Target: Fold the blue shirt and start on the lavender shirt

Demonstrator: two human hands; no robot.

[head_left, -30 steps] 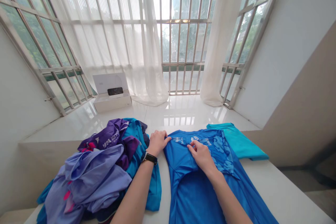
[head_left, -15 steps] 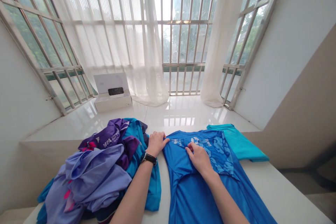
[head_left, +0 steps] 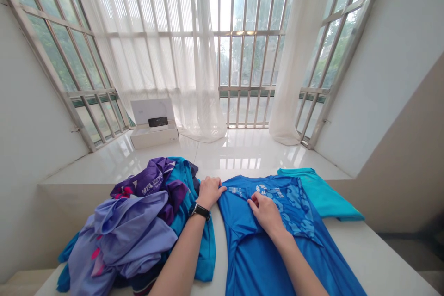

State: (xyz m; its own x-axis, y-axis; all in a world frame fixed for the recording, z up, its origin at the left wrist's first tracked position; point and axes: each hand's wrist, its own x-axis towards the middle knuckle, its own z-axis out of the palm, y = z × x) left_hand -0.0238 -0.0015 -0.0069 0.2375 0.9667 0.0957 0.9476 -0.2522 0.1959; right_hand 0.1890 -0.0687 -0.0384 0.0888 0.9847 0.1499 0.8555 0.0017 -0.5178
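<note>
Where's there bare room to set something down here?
Bare patches: the sill before the curtains, right of the white box; the tabletop right of the blue shirt, below the turquoise garment. Crowded: the left, under heaped clothes, and the middle, where left hand and right hand touch the shirt.

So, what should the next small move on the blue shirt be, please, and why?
I would probably smooth the blue shirt with the right hand, while the left hand steadies the corner. The cloth just below the right hand is visibly creased, and the left hand is already at the shirt's top left corner.
</note>
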